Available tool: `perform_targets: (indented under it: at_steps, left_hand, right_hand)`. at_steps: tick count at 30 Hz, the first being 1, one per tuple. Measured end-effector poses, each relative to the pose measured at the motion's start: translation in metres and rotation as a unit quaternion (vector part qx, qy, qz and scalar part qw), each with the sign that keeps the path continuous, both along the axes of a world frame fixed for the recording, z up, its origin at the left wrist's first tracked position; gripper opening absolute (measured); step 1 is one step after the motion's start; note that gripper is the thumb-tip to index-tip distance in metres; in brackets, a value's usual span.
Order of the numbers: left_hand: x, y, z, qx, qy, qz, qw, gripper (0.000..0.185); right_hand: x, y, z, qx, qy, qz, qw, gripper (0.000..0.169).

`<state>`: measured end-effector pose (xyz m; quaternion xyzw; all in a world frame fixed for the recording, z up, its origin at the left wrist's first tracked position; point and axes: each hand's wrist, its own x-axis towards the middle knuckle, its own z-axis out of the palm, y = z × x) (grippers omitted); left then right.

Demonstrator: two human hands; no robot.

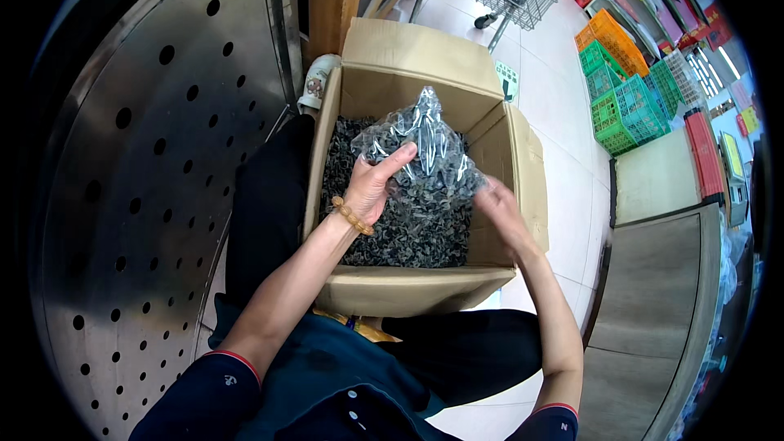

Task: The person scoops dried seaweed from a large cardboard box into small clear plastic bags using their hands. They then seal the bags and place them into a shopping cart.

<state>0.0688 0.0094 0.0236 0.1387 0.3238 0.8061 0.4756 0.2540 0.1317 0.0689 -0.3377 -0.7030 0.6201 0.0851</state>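
Note:
A clear plastic bag point(429, 135) of dark dried pieces is held over an open cardboard box point(422, 82). My left hand point(375, 184) grips its left side, thumb on top, with a beaded bracelet around the wrist. At the bag's lower right corner, my right hand point(499, 203) pinches the plastic; motion blurs these fingers. Loose dried dark pieces point(416, 233), which look like wood ear fungus, cover the bottom of the box. The bag hides part of them. The box stands between my legs with its flaps folded outward.
To the left rises a perforated metal panel point(147, 165). A wire cart point(520, 0) holding more bagged goods stands ahead. Green plastic crates point(625, 104) and an orange crate point(612, 40) sit at the right, beyond the tiled floor point(563, 165). A wood-panelled counter point(649, 294) is nearer on that side.

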Motion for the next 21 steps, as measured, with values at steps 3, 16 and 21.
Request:
perform_targets:
  at_steps: [3, 16, 21]
  left_hand:
    - [0.011, 0.000, 0.000, -0.005, 0.113, -0.019, 0.993, 0.038]
    - [0.026, -0.002, -0.002, -0.041, 0.241, -0.007, 0.970, 0.030]
    - [0.025, 0.001, -0.011, -0.028, 0.252, -0.001, 0.967, 0.033]
  right_hand:
    - [-0.005, 0.005, 0.004, -0.043, 0.119, -0.069, 0.990, 0.056]
    - [-0.039, -0.030, -0.004, -0.228, 0.183, -0.117, 0.949, 0.049]
    - [-0.043, -0.033, -0.007, -0.251, 0.174, -0.146, 0.941, 0.053]
